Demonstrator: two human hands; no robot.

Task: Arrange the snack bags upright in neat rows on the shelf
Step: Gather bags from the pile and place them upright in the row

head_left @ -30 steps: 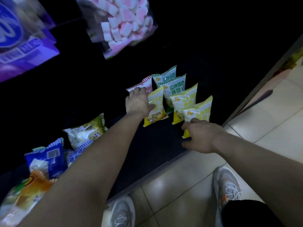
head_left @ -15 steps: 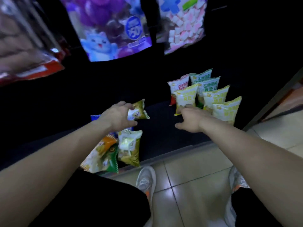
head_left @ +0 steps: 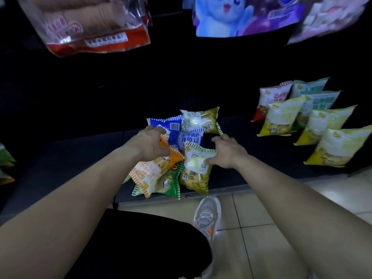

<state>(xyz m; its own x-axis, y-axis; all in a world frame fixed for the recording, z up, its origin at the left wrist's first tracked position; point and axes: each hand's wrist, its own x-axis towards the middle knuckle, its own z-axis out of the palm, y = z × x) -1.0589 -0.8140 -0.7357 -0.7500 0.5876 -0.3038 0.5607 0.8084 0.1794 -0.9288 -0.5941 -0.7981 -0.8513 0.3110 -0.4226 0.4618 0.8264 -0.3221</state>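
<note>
A loose pile of snack bags lies at the front of the dark shelf (head_left: pixel 80 154). My left hand (head_left: pixel 150 144) grips the top corner of the orange bag (head_left: pixel 148 174) in that pile. My right hand (head_left: pixel 228 152) has its fingers spread, its thumb resting on the olive bag (head_left: pixel 196 172). Behind them lie a blue bag (head_left: pixel 171 128), a blue-and-white bag (head_left: pixel 190 137) and another olive bag (head_left: pixel 201 119). A green bag (head_left: pixel 169 183) sits under the orange one. To the right stand upright rows: a red bag (head_left: pixel 269 97), green bags (head_left: pixel 320 102) and yellow bags (head_left: pixel 281 117).
Big bags hang above: a clear red-bottomed one (head_left: pixel 90 23), a purple cartoon one (head_left: pixel 231 15) and a pink one (head_left: pixel 332 17). More bags show at the far left edge (head_left: pixel 6 162). The shelf lip (head_left: pixel 227 188) meets tiled floor (head_left: pixel 271 228), where my shoe (head_left: pixel 207 218) stands.
The view has swung left from the upright rows to the pile. My left hand let go of an olive bag and took the orange bag's corner. My right hand came over from the yellow bags.
</note>
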